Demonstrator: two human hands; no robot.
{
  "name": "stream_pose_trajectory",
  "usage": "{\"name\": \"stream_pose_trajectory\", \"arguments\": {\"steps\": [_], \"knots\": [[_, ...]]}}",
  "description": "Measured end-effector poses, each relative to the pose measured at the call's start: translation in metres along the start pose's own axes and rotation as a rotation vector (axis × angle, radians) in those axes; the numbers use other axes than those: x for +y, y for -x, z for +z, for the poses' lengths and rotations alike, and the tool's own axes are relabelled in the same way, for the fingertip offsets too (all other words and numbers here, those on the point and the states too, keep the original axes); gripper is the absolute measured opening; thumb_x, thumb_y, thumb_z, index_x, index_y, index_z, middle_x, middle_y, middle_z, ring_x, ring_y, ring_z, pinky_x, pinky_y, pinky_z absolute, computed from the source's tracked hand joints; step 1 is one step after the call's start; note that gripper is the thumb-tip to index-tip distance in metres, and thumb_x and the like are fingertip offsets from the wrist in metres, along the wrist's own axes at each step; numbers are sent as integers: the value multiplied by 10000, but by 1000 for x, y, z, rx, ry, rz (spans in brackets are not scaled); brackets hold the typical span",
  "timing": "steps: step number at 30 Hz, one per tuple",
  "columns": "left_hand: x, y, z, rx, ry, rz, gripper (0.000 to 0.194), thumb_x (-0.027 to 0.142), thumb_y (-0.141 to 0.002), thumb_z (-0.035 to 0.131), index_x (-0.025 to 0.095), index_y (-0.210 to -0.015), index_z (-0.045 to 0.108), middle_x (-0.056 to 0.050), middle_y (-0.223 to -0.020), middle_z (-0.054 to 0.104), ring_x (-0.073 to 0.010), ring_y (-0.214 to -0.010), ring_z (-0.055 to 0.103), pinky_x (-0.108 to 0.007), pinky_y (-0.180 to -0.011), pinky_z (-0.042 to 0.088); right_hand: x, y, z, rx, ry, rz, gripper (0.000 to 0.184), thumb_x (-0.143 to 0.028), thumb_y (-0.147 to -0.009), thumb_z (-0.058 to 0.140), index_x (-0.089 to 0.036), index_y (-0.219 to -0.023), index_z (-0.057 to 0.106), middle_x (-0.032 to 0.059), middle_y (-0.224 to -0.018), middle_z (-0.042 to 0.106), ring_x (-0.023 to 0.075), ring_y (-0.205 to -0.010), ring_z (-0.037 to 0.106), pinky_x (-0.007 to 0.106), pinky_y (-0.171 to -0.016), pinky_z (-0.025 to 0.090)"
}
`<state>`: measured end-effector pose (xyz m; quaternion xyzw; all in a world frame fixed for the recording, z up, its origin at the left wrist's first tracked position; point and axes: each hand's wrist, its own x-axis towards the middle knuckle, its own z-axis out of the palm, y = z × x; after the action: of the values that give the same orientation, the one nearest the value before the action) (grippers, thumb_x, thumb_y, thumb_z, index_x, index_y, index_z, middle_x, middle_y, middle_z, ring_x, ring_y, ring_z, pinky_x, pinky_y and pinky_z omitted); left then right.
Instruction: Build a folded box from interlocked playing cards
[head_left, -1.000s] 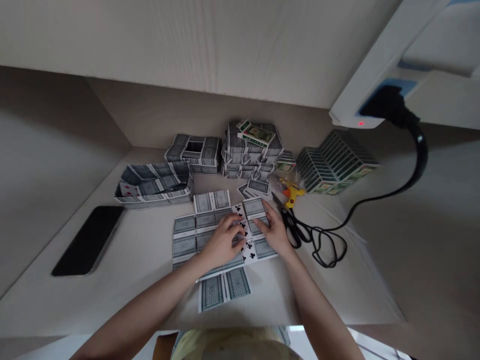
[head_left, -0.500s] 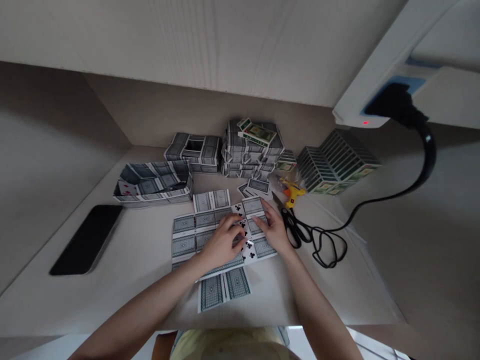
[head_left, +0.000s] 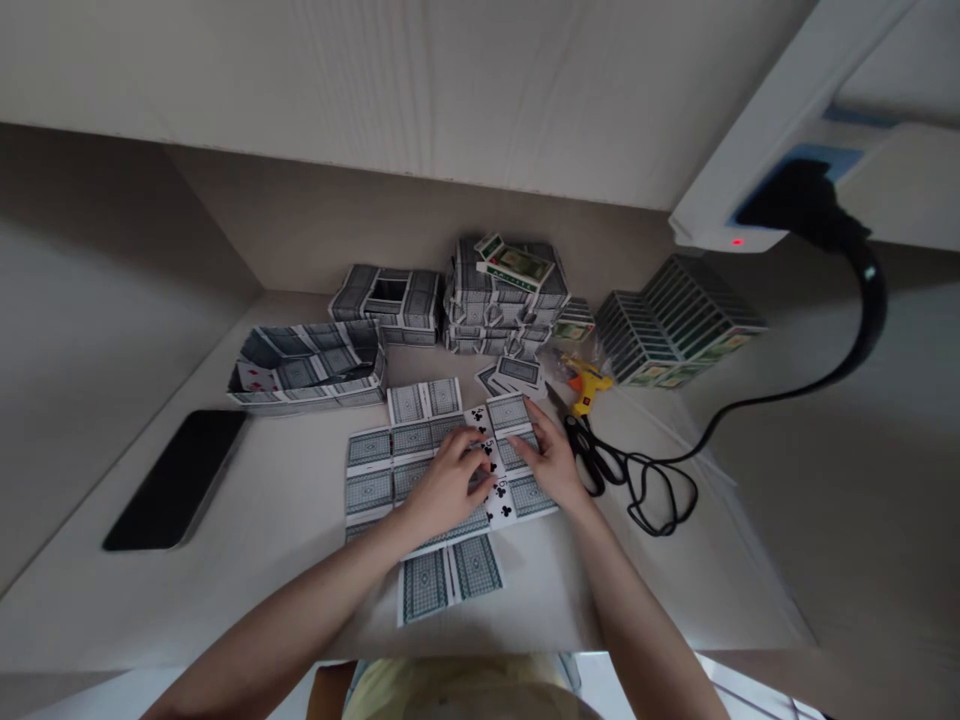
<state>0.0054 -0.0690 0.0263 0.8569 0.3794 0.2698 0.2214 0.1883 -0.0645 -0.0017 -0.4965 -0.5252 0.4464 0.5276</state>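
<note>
A flat panel of joined playing cards (head_left: 369,490) lies before me, mostly patterned backs up. A strip of club faces (head_left: 500,500) shows near its right side. My left hand (head_left: 450,485) rests on the panel beside this strip, fingers bent and apart, with nothing visible in them. At the right edge, my right hand (head_left: 553,462) has its thumb on top of the card backs and its fingers along the rim, gripping the panel. Card flaps stick out at the far side (head_left: 424,400) and the near side (head_left: 451,578).
Behind are an open card box (head_left: 307,400), a card box with an opening (head_left: 386,335) and stacked card boxes (head_left: 506,320). Loose cards (head_left: 519,374), a yellow glue gun (head_left: 586,385), black scissors (head_left: 589,455) and card packs (head_left: 675,325) stand right. A phone (head_left: 176,480) lies left.
Both hands keep nearly the same places on the card panel. The whole view has shifted very slightly; nothing was taken hold of or let go.
</note>
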Motion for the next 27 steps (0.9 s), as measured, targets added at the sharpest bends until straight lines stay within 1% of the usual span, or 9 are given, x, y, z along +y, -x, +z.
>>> {"name": "stream_pose_trajectory", "arguments": {"steps": [6,11,18,27], "knots": [[2,1,1,-3,-22,-19,43,195,-757,528,183,-797,520,-82,-1106,437,-248,-1137,399,-397,-928,399,1,0,-1,8,5,29,643,-314,-716,611,-204,-1296,357,88,-1171,560,223,-1049,544,391,-937,405],[3,1,2,3,-25,-30,44,203,-755,530,180,-792,523,-82,-1091,431,-246,-1117,416,-386,-912,412,-3,2,-1,-16,11,9,647,-316,-724,601,-210,-1307,341,85,-1195,545,220,-1053,541,382,-932,411],[4,1,1,14,-15,-40,56,209,-745,541,179,-792,534,-82,-1082,432,-242,-1092,434,-380,-892,421,-2,3,-1,7,31,17,652,-331,-724,601,-212,-1309,340,82,-1144,579,219,-998,572,383,-897,437],[4,1,2,2,-54,-79,73,249,-748,538,179,-768,540,-82,-1087,433,-242,-1065,453,-385,-871,431,-8,5,1,-16,37,0,634,-321,-738,593,-221,-1311,338,76,-1157,574,203,-991,576,366,-892,444]]}}
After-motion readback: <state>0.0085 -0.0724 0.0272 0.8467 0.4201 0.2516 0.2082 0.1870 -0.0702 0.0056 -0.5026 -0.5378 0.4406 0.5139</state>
